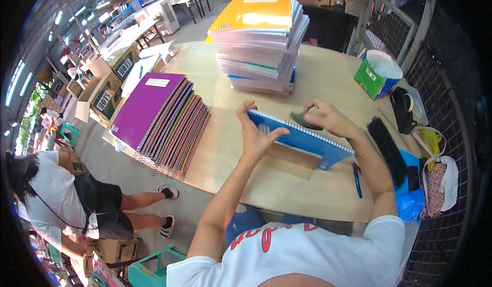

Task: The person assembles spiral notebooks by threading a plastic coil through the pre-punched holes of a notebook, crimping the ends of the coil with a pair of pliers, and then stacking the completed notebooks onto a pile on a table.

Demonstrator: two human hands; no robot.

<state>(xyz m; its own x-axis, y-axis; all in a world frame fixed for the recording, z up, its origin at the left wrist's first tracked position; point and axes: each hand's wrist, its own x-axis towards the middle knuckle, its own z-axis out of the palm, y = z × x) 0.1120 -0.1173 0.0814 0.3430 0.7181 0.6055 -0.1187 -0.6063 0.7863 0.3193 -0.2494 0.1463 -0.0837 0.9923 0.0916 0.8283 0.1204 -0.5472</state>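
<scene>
A blue spiral-bound notebook is tilted up on edge above the table, its coil edge uppermost. My left hand grips one end of it, thumb across the blue cover and fingers behind. Close to the coil edge, the closed fingers of my right hand pinch a dark green, blurred object whose kind I cannot make out. Under the notebook lies a flat brown piece. To the left rises a stack of spiral notebooks topped by a purple cover. Farther back stands a tall stack of orange-topped books or loose sheets without visible coils.
A blue pen lies near the table's front edge. Along the right stand a green-and-white cut container, a black tape dispenser and a black bristly bundle. A co-worker stands at the left, near a green stool.
</scene>
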